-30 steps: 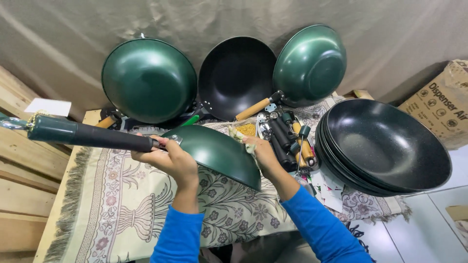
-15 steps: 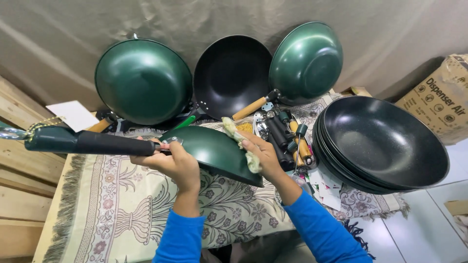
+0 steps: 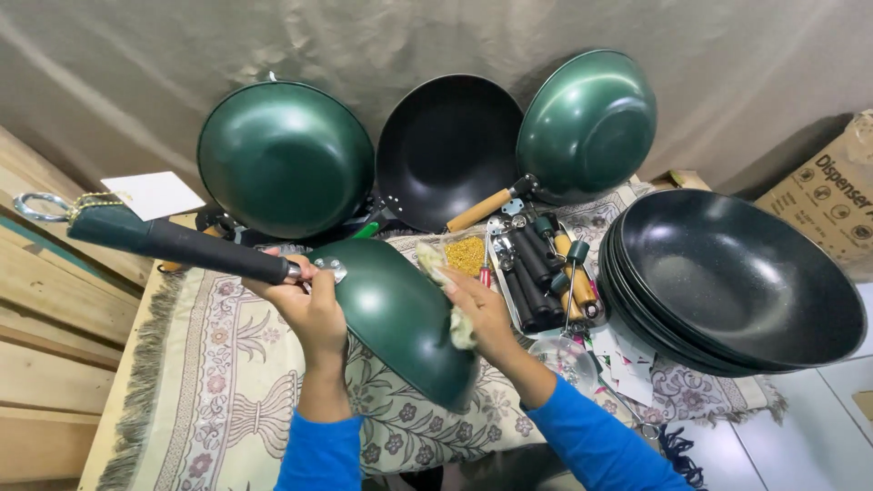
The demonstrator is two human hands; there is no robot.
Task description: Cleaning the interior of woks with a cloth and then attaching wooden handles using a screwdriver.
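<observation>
Left hand [image 3: 309, 305] grips green wok [image 3: 400, 318]; right hand [image 3: 482, 314] presses cloth [image 3: 459, 327] against it

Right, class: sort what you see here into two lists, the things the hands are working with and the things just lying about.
In hand:
- left hand gripping the dark handle
- green wok, tilted
- right hand pressing a pale cloth to it

Lying about:
- two green woks and a black wok against the backdrop
- stack of black woks
- tray of spare handles
- patterned cloth
- cardboard box

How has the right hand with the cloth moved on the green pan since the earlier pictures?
Yes. The right hand slid down the held green pan toward the person, away from the tray of handles.
</observation>
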